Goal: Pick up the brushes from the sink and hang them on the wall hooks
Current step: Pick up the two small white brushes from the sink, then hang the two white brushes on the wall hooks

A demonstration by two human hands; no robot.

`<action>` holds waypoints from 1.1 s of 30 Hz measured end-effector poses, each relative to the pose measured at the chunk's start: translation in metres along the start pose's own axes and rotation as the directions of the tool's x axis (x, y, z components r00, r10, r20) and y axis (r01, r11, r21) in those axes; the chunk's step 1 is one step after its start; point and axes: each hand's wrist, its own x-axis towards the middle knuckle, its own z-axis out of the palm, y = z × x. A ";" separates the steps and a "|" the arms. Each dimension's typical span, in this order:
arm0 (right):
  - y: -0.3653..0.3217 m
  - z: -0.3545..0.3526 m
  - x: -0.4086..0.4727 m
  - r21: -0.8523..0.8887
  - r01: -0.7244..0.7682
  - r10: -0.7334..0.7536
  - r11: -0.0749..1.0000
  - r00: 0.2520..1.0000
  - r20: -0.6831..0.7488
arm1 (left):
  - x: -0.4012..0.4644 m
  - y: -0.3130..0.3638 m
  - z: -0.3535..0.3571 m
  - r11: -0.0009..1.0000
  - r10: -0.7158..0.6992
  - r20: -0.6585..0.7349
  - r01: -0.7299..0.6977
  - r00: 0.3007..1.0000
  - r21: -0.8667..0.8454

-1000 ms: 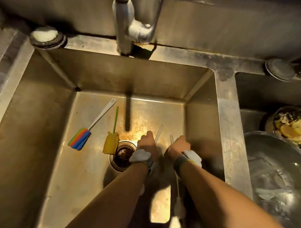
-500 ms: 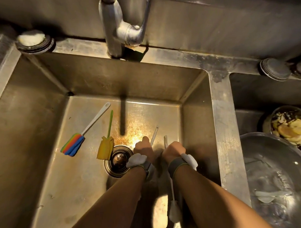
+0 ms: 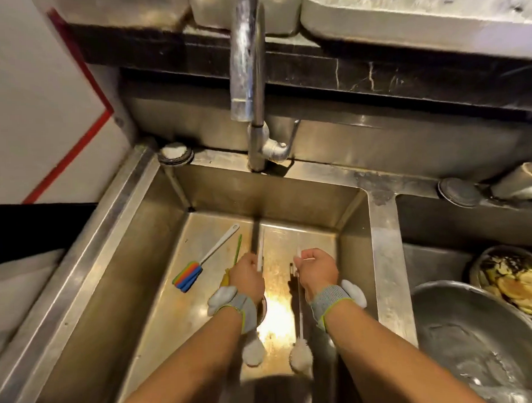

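Each of my hands holds a thin white bottle brush by its handle over the steel sink [image 3: 387, 257]. My left hand [image 3: 246, 277] is shut on the left white brush [image 3: 253, 354], whose fluffy head hangs near my forearm. My right hand [image 3: 317, 273] grips the right white brush [image 3: 300, 355], head down too. On the sink floor to the left lies a rainbow sponge brush [image 3: 187, 276] with a white handle. A yellow brush with a green handle [image 3: 238, 253] lies beside it, mostly hidden behind my left hand. No wall hooks are in view.
The tap [image 3: 248, 81] rises over the sink's back edge. A round drain plug [image 3: 175, 152] sits at the back left corner. The right basin holds a large steel bowl [image 3: 481, 344] and a dish of food scraps [image 3: 514, 280]. A white wall with a red stripe [image 3: 67, 157] stands left.
Both hands have lifted off the sink floor with a white brush each and moved apart. The view has tilted up, showing the tap, the ledge and the left wall.
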 end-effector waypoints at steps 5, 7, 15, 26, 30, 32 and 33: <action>-0.053 -0.004 -0.063 0.066 0.157 -0.165 0.985 0.977 0.132 | -0.035 0.014 -0.082 0.997 0.015 -0.155 -0.028 0.988 -0.079; -0.065 0.001 -0.075 0.066 0.204 -0.212 0.977 0.966 0.150 | -0.037 0.013 -0.102 0.994 0.025 -0.192 -0.045 0.981 -0.097; -0.143 -0.005 -0.172 0.196 0.375 -0.419 0.906 0.860 0.292 | -0.092 0.020 -0.209 0.966 0.034 -0.395 -0.131 0.918 -0.223; -0.232 -0.017 -0.253 0.360 0.500 -0.609 0.788 0.719 0.335 | -0.182 0.076 -0.321 0.933 0.079 -0.570 -0.263 0.818 -0.248; -0.253 -0.032 -0.268 0.403 0.528 -0.659 0.747 0.667 0.347 | -0.202 0.095 -0.340 0.914 0.075 -0.634 -0.307 0.770 -0.265; -0.264 -0.043 -0.277 0.436 0.529 -0.678 0.728 0.647 0.348 | -0.207 0.102 -0.345 0.900 0.071 -0.647 -0.329 0.759 -0.287; -0.269 -0.049 -0.281 0.451 0.528 -0.687 0.720 0.638 0.349 | -0.210 0.107 -0.347 0.896 0.071 -0.656 -0.337 0.752 -0.289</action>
